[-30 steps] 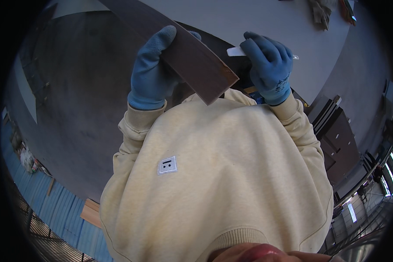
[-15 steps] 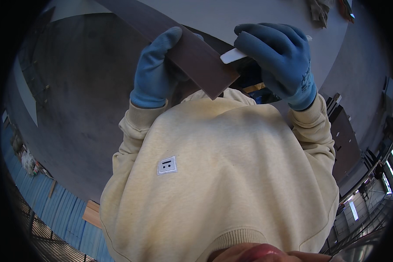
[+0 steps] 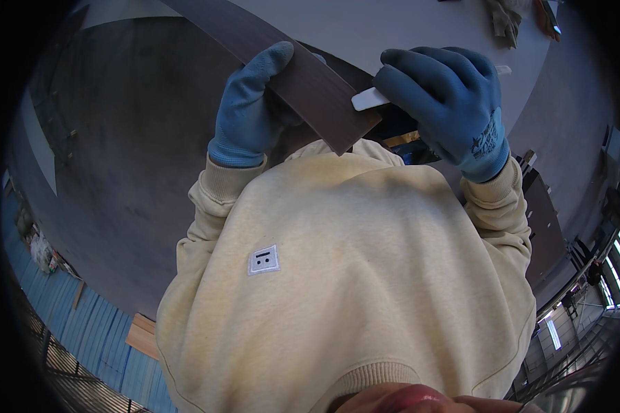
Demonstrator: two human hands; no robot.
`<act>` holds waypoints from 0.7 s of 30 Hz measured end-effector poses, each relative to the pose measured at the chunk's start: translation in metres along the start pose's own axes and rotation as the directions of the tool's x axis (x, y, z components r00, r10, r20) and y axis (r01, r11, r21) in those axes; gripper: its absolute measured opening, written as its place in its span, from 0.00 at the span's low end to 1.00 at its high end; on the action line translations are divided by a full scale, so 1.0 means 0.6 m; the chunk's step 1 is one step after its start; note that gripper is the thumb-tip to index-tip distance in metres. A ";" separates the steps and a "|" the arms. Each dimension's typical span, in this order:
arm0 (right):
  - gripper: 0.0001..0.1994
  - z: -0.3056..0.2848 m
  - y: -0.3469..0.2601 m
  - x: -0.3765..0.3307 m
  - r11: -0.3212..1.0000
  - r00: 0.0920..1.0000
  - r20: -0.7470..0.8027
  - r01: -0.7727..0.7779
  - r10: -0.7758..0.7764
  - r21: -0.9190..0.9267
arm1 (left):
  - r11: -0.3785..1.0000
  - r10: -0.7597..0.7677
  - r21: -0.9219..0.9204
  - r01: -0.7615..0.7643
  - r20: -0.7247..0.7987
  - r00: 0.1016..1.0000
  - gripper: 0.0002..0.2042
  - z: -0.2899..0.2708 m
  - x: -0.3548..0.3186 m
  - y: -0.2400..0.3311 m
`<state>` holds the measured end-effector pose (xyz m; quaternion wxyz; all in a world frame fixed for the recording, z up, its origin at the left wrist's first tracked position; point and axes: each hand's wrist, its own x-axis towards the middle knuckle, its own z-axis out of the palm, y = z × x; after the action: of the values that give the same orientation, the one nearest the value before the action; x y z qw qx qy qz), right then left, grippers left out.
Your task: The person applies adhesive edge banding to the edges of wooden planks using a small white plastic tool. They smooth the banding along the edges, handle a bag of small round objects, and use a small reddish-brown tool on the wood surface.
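A long dark brown board (image 3: 303,76) runs from the top of the view down to my chest. My left hand (image 3: 251,110), in a blue glove, grips it from below near its close end, thumb lying along the upper face. My right hand (image 3: 448,103), also in a blue glove, is closed around a slim white flat tool (image 3: 367,100). The tool's rounded tip sits at the board's right edge, close to its end corner. My cream sweatshirt fills the lower middle of the view.
A pale grey worktop (image 3: 406,34) lies behind the board, with a bundle of cloth and a small tool (image 3: 506,17) at its far end. Dark floor (image 3: 117,158) spreads to the left. Dark stacked panels (image 3: 541,220) stand at the right, blue corrugated sheeting (image 3: 83,323) lower left.
My right hand has come in from the right and up close to the board, bringing the white tool against the board's edge. My left hand keeps its grip on the board.
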<state>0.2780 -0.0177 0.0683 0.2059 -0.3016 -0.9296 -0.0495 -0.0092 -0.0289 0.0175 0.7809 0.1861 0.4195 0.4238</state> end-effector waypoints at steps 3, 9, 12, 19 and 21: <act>0.26 0.006 -0.008 -0.007 0.998 0.998 -0.061 -0.025 0.022 -0.056 | 1.000 -0.017 -0.006 0.017 0.009 1.000 0.24 -0.001 0.002 0.000; 0.19 0.031 -0.010 -0.014 0.986 0.977 -0.215 -0.048 0.013 -0.159 | 1.000 -0.005 0.027 0.005 -0.001 1.000 0.25 0.000 0.006 0.001; 0.18 0.030 -0.007 -0.015 0.985 0.976 -0.216 -0.029 -0.008 -0.169 | 0.999 0.002 0.048 -0.001 -0.013 1.000 0.25 0.000 0.006 0.002; 0.17 0.016 -0.007 -0.018 0.963 0.984 -0.168 0.017 -0.064 -0.269 | 0.997 0.007 0.076 -0.004 -0.034 0.999 0.24 0.003 0.008 0.002; 0.17 0.013 -0.006 -0.021 0.959 0.986 -0.151 0.031 -0.076 -0.283 | 0.997 0.006 0.077 -0.004 -0.036 0.999 0.23 0.005 0.007 0.001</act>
<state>0.2824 -0.0260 0.0563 0.2340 -0.2973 -0.9016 -0.2098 -0.0060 -0.0246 0.0174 0.7645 0.2092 0.4488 0.4126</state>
